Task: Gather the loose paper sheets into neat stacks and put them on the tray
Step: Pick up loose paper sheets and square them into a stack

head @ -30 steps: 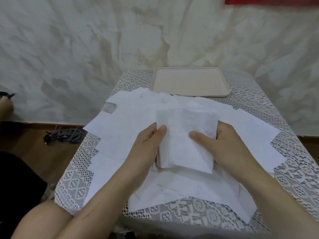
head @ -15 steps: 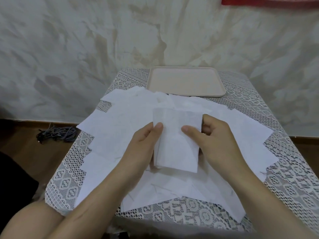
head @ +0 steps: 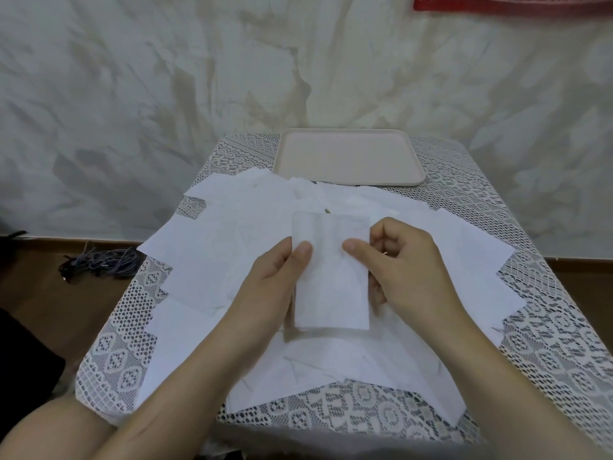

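A small upright stack of white paper sheets (head: 331,280) stands on its lower edge in the middle of the table. My left hand (head: 268,287) grips its left side, thumb on the front face. On the right side my right hand (head: 408,263) grips it the same way, fingers curled behind. Several loose white sheets (head: 212,260) lie spread over the lace tablecloth around and under the stack. The beige tray (head: 348,157) sits at the far end of the table with nothing on it.
The table with the lace cloth (head: 547,343) stands against a pale marbled wall. A bundle of dark cord (head: 99,263) lies on the brown floor to the left. A red strip (head: 510,3) hangs at the top right.
The held stack has been squared narrower, from a wide tilted bundle to an upright block. Both hands have closed in on its sides.
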Demonstrator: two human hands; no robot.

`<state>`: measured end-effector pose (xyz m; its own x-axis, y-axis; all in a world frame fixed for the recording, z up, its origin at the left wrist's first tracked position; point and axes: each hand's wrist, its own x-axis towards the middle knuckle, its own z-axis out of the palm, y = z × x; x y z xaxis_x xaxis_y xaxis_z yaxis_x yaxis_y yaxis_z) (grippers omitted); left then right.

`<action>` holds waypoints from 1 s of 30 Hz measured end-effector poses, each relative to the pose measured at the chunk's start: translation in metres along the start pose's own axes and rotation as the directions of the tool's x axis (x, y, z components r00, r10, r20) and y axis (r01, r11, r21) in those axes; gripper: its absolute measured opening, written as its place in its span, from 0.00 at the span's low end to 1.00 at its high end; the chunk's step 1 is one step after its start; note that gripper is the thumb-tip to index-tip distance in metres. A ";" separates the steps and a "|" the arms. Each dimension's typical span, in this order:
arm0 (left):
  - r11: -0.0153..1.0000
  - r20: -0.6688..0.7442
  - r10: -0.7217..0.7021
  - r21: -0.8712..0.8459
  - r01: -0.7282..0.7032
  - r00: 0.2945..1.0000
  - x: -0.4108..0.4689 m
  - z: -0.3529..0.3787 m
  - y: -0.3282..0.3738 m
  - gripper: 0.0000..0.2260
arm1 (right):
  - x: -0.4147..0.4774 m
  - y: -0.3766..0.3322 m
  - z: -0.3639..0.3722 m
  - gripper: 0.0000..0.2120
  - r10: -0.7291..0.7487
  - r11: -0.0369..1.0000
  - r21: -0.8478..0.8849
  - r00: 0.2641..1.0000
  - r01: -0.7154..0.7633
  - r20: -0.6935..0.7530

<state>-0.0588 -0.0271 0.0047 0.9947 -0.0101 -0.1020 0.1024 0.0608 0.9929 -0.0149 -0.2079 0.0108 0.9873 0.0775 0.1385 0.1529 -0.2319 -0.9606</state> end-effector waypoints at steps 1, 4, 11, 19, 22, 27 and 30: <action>1.000 0.016 0.003 -0.007 -0.003 1.000 0.000 0.000 0.000 0.15 | 0.000 0.000 0.000 0.14 0.009 1.000 0.014 1.000 -0.009 0.003; 1.000 0.053 -0.002 -0.002 0.002 0.999 -0.001 0.001 -0.001 0.16 | 0.000 -0.002 0.001 0.16 0.005 1.000 -0.003 1.000 -0.005 0.012; 0.999 -0.076 0.025 0.035 -0.022 0.997 0.003 -0.002 -0.001 0.12 | -0.005 -0.003 -0.003 0.12 0.093 0.994 -0.060 0.992 -0.088 0.088; 0.990 -0.089 0.102 0.111 -0.092 0.991 0.002 0.005 0.000 0.10 | -0.007 -0.007 -0.004 0.13 0.156 0.987 0.024 0.984 -0.159 0.086; 0.988 -0.106 0.128 0.105 -0.117 0.986 0.003 0.005 -0.002 0.10 | -0.008 -0.007 -0.006 0.11 0.189 0.981 0.011 0.971 -0.193 0.148; 0.977 -0.034 0.157 0.152 -0.150 0.987 0.003 0.009 -0.008 0.15 | -0.011 -0.005 -0.007 0.06 0.123 0.992 -0.011 0.979 -0.123 0.164; 0.976 -0.007 0.170 0.139 -0.167 0.985 0.004 0.007 -0.009 0.17 | -0.013 -0.006 -0.012 0.07 0.120 0.993 -0.011 0.979 -0.120 0.165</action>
<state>-0.0554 -0.0346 -0.0038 0.9977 0.0078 0.0674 -0.0666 -0.0779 0.9947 -0.0278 -0.2194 0.0174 0.9779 0.2080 -0.0194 0.0341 -0.2503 -0.9676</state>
